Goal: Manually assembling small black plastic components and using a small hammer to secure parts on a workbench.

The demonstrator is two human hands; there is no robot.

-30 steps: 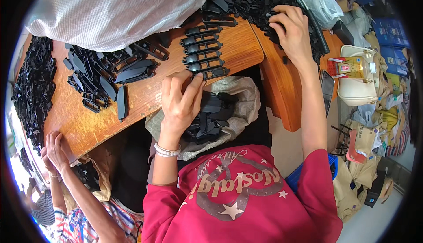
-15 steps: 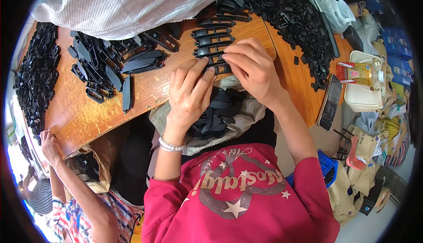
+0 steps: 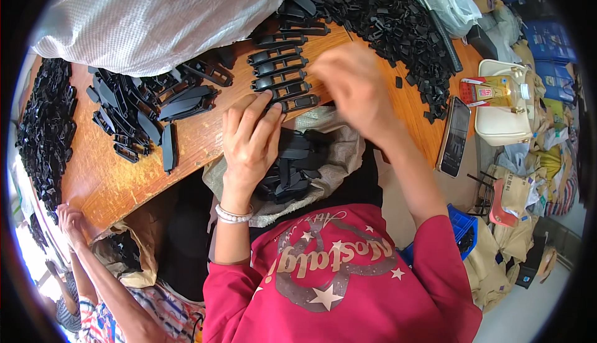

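Observation:
Several black plastic clip frames lie in a row at the table's near edge; one in the middle of the row (image 3: 280, 66) has a smooth raised left part. At the nearest end lies a black plastic clip frame (image 3: 301, 102), and the fingertips of my left hand (image 3: 250, 141) close on its left end. A dark rounded block fills its right part. My right hand (image 3: 357, 91) is raised just right of the row, apart from it and smeared by motion. Whether it holds anything cannot be seen. Below the edge, an open woven sack (image 3: 345, 150) on my lap holds black plastic pieces (image 3: 292, 172).
A heap of small black clips (image 3: 398, 29) covers the far right of the table (image 3: 118, 187). Long black pieces (image 3: 149, 106) lie left, beside a white woven sack (image 3: 161, 19). A phone (image 3: 455, 138) lies at the right edge. A co-worker's hand (image 3: 71, 222) rests by another heap.
My right hand has left the nearest frame and swung up and right. That frame's right part, open before, now looks filled. My left hand stays on its end; the whole view has shifted slightly.

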